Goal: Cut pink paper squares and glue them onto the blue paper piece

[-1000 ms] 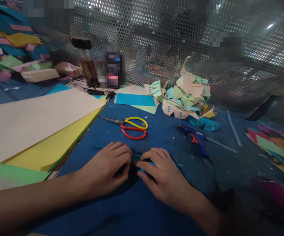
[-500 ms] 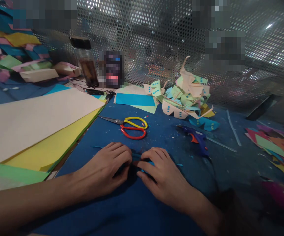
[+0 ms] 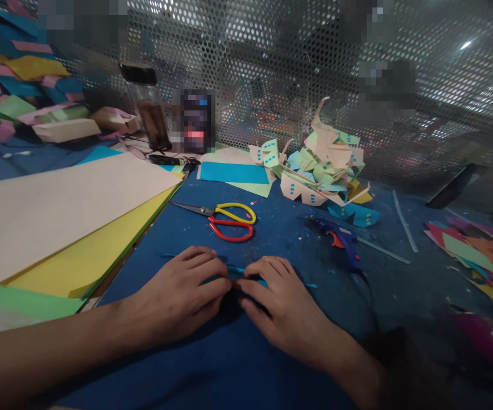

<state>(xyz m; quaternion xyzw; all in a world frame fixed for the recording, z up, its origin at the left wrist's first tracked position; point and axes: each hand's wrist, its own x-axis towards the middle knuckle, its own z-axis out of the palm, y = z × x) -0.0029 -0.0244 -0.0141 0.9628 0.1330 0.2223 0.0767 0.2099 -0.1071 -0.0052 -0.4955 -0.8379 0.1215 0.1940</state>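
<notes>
Low over the blue tabletop, my left hand (image 3: 197, 285) and my right hand (image 3: 274, 290) sit almost fingertip to fingertip. A narrow strip of blue paper (image 3: 236, 269) runs beneath both hands, its thin ends poking out on either side. Fingers of both hands are curled and closed on the strip, which they mostly hide. Just beyond the hands lie scissors (image 3: 231, 222) with one yellow and one red handle, blades pointing left. To the right of them rests a blue glue gun (image 3: 340, 242) with an orange trigger.
Large pink and yellow sheets (image 3: 70, 210) cover the left side. Folded paper pieces (image 3: 323, 165) are heaped at the back, near a blue sheet (image 3: 234, 172). A dark-lidded bottle (image 3: 150, 111) stands by the perforated metal screen (image 3: 246, 68). Coloured scraps (image 3: 472, 250) lie far right.
The fingers of my left hand have shifted slightly, moving nearer to my right fingertips. More of the blue strip shows between the hands. My right hand has hardly moved.
</notes>
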